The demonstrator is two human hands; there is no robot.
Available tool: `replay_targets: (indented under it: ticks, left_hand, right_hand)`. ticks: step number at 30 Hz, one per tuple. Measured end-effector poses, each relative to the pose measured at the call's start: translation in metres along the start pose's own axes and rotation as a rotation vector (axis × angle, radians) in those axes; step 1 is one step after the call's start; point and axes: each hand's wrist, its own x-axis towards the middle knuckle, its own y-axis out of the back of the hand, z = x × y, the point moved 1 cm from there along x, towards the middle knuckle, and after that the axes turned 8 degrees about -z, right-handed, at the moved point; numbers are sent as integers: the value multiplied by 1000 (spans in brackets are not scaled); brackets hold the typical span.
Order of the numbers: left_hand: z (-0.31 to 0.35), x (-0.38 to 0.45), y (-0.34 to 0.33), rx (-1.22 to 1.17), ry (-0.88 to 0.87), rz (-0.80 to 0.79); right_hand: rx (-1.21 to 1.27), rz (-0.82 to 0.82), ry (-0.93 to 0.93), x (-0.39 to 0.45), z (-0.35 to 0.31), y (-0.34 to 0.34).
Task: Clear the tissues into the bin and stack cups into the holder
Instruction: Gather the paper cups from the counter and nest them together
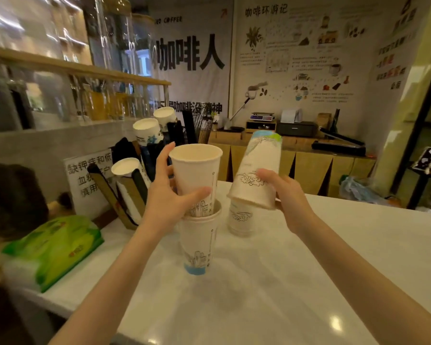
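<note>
1. The left hand (169, 195) clamps an upright cup (197, 170), its base nested in another cup (199, 242) mid-counter (334, 257).
2. The right hand (284, 192) grips an inverted cup (256, 170) over a fourth cup (240, 217).
3. The cup holder (135, 180) stands at the counter's left edge.

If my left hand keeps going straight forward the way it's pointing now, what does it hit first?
Probably the cup holder behind it, with its tilted cup stacks; the left hand already grips the upright cup. Depth is uncertain.
</note>
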Motion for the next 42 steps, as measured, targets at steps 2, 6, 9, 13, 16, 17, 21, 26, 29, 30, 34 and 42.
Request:
replay_targets:
  ticks: [2,6,9,13,16,17,21,26,29,30,34,42]
  left_hand:
    - [-7,-3,3,27,29,-33]
    - [-25,-11,3,41,103,-85]
    - [-32,-18,0,49,141,-111]
    - [-36,-22,-2,84,151,-119]
    - [-41,-24,-4,62,163,-129]
    - [-43,-25,-4,46,170,-128]
    - [-48,-26,-5,-9,166,-118]
    - [-47,-24,-5,-18,148,-116]
    - [-50,-23,-5,-23,135,-129]
    - [-50,-23,-6,-27,135,-134]
    - [-51,-23,-6,-46,126,-147]
    - [-42,-5,-7,67,26,-113]
  right_hand:
    - [-129,16,119,2,-8,-7]
    - [-529,57,373,7,-22,-16]
    - [-910,140,632,8,-28,-25]
    - [-1366,221,971,14,-25,-38]
    - [-1593,188,1190,19,-15,-48]
    - [-1625,153,1234,18,-11,-51]
    - [-1722,-40,1296,11,4,-60]
    - [-1649,-315,1247,-7,2,-67]
    - [-1495,-491,1081,-20,16,-72]
    - [-1471,-525,1044,-23,23,-72]
    - [-1249,-554,898,-31,33,-70]
    - [-894,-343,571,-17,32,-48]
